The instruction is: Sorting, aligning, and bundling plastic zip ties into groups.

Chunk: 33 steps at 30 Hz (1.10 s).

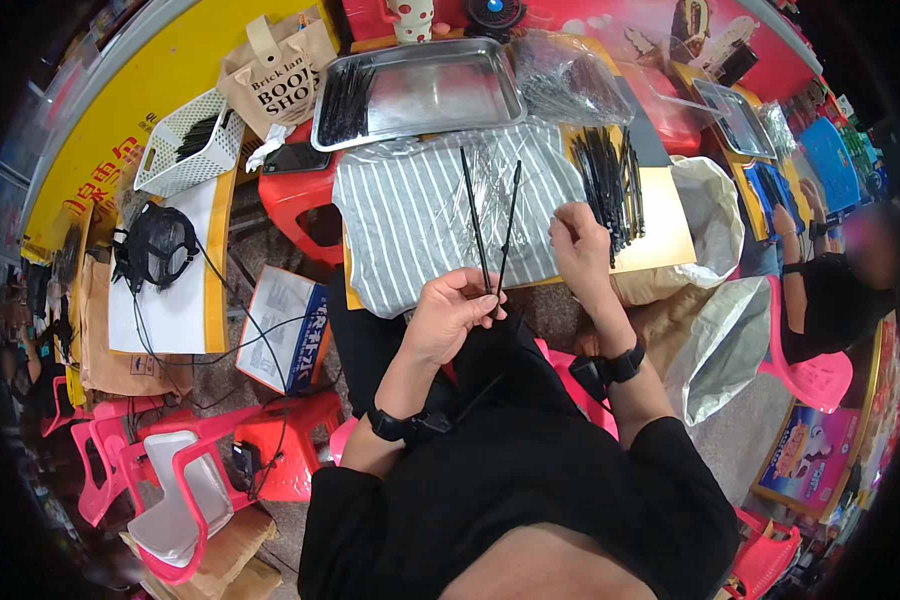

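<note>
Left hand (450, 310), centre frame: pinched closed on two black cable ties (492, 225), upright and fanned, ends apart for sorting. Right hand (580, 240), centre-right: fingers curled; contents cannot be told. Loose tie pile (605, 180) just beyond, within reach.

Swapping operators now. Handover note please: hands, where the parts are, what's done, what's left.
Left hand: pinching two long black sticks upright at their lower ends, over the lap.
Right hand: raised over the striped cloth, fingers curled; whether it holds anything is too small to tell.
Parts: loose black sticks in a pile on the board by the right hand; more in the metal tray and the white basket.
Done and left: cannot tell which pile is finished.
</note>
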Motion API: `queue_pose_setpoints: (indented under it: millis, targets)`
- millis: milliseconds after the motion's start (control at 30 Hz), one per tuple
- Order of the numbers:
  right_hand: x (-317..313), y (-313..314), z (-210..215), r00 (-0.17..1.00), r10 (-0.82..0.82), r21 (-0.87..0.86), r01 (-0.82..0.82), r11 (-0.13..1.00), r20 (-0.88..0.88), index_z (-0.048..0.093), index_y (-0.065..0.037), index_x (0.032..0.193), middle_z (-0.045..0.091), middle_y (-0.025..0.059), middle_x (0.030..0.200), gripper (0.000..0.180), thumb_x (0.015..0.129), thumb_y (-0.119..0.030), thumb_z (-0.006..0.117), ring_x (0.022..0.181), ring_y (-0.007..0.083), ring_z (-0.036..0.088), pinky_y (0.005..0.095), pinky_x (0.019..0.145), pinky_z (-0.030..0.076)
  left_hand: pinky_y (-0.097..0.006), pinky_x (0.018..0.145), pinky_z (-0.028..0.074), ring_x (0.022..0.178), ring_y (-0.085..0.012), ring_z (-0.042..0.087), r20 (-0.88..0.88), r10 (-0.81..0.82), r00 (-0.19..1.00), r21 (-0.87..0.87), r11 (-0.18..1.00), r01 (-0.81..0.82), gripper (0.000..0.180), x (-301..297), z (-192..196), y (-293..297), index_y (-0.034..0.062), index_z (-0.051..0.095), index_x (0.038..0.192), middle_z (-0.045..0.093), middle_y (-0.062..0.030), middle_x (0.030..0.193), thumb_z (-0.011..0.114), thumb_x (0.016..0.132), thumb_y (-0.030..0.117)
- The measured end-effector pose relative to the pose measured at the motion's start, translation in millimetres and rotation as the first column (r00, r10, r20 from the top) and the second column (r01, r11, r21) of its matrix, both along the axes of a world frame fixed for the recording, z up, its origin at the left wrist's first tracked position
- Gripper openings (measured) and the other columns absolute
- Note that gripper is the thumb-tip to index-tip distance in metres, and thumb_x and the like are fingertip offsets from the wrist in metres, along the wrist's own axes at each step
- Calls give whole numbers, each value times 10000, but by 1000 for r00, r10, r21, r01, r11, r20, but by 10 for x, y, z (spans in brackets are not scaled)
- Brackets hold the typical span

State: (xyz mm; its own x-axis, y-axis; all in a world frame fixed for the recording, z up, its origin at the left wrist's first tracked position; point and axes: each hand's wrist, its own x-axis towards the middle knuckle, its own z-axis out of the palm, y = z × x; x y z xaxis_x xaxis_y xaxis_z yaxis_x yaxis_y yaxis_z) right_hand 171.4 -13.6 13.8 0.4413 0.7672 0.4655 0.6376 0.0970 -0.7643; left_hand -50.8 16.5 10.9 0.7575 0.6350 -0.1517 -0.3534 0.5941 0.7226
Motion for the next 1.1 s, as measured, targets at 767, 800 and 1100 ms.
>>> queue_pose_setpoints:
  millis: [767, 800, 1100]
  targets:
    - [-448, -71, 267, 472, 261, 211, -157, 965, -842, 537, -8, 969, 617, 85, 775, 145, 833, 16, 580, 647, 140, 601, 254, 560, 488, -225, 615, 494, 758, -166, 652, -39, 14, 999, 122, 993, -9, 282, -56, 15, 16, -26, 609, 1097, 662, -112, 913, 603, 820, -76]
    - [-483, -93, 230, 348, 252, 196, -187, 963, -903, 538, -14, 976, 614, 79, 771, 143, 841, -1, 583, 645, 143, 600, 260, 581, 490, -216, 621, 488, 751, -143, 642, -43, 20, 999, 139, 990, -14, 301, -55, 15, 15, -23, 609, 1117, 663, -96, 908, 608, 819, -63]
    - [-663, -175, 169, 106, 192, 154, -292, 944, -976, 504, -38, 1017, 603, 63, 776, 153, 869, -27, 542, 663, 139, 580, 278, 609, 475, -214, 640, 480, 772, -141, 635, -74, 27, 997, 216, 976, -10, 388, -60, 93, -9, -38, 573, 1198, 660, -98, 953, 576, 814, -95]
